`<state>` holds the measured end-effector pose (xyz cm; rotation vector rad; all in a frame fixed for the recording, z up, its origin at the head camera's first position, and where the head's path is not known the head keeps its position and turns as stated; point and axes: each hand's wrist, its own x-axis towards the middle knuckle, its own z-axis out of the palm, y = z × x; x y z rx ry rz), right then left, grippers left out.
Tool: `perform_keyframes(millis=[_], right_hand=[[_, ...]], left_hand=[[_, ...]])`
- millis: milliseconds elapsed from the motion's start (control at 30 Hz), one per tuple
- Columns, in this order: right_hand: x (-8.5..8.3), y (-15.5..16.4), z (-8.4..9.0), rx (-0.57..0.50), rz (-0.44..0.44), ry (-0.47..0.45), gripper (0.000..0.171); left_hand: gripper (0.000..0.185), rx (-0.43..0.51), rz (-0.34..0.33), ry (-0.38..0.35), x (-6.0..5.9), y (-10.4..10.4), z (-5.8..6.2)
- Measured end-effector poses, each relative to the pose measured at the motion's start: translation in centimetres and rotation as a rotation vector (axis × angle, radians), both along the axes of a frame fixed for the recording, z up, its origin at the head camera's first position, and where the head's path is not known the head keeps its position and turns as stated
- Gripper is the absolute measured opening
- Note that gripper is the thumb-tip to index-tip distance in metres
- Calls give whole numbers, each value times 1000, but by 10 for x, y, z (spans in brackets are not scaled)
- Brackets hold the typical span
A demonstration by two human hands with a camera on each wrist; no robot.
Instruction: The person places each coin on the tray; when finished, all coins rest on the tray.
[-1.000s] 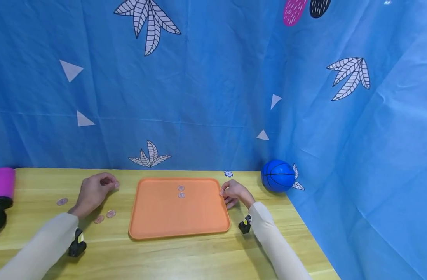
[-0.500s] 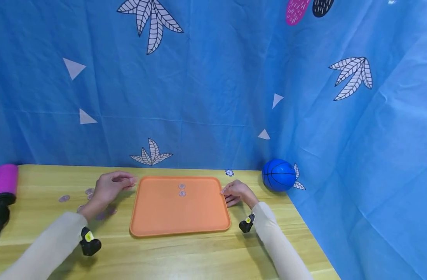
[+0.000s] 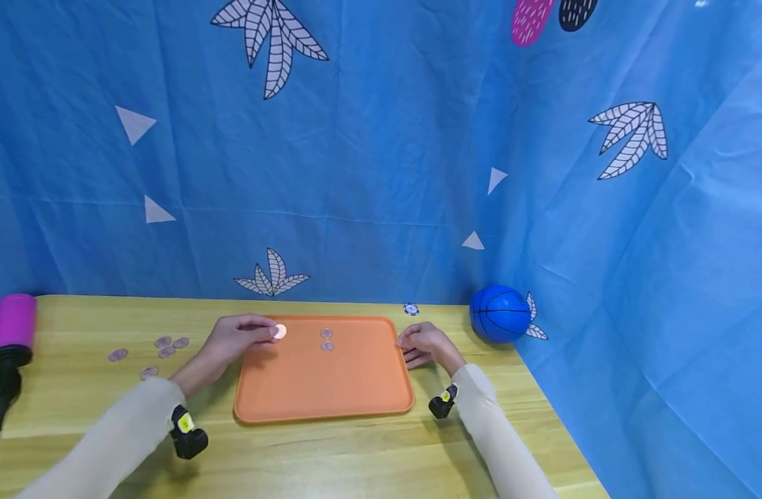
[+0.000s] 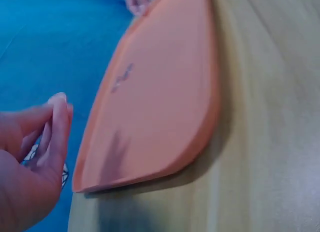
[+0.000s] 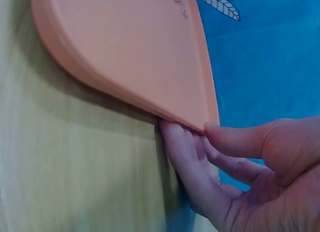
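Observation:
My left hand [image 3: 234, 343] pinches a shiny round coin [image 3: 281, 331] between thumb and fingertips, held above the far left corner of an orange tray [image 3: 324, 388]. In the left wrist view the left hand [image 4: 37, 152] hovers beside the tray [image 4: 155, 107], its shadow falling on the surface; the coin is barely visible there. Two coins lie on the tray, a nearer coin [image 3: 327, 346] and a farther coin [image 3: 327, 333]. My right hand [image 3: 427, 343] grips the tray's right edge. In the right wrist view its thumb [image 5: 235, 139] presses on the rim, with fingers below.
Several loose coins [image 3: 163, 342] lie on the wooden table [image 3: 318, 457] left of the tray. A magenta and black pump [image 3: 12, 333] stands at the far left. Behind the tray's right side lies a poker chip [image 3: 411, 309]; a blue ball [image 3: 500, 314] rests near the blue curtain [image 3: 381, 138].
My left hand has moved right from over the table to over the tray's left corner, carrying the coin. The right hand keeps its grip on the tray's edge.

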<state>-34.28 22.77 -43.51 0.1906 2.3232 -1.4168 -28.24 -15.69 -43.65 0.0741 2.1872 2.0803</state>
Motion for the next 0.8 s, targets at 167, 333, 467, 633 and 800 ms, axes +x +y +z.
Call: perform_keyframes(millis=[167, 333, 467, 633, 800], right_hand=[[0, 1, -2, -11, 11, 12, 15], [1, 2, -1, 9, 21, 33, 12], [2, 2, -2, 28, 33, 34, 10], [3, -2, -2, 71, 55, 55, 6], [2, -8, 3, 108, 64, 90, 7]], left_hand=[[31, -1, -88, -4, 0, 22, -9], [25, -15, -81, -3, -3, 50, -13], [19, -75, -80, 15, -2, 69, -16], [14, -98, -73, 21, 0, 80, -26], [13, -132, -65, 46, -3, 82, -30]])
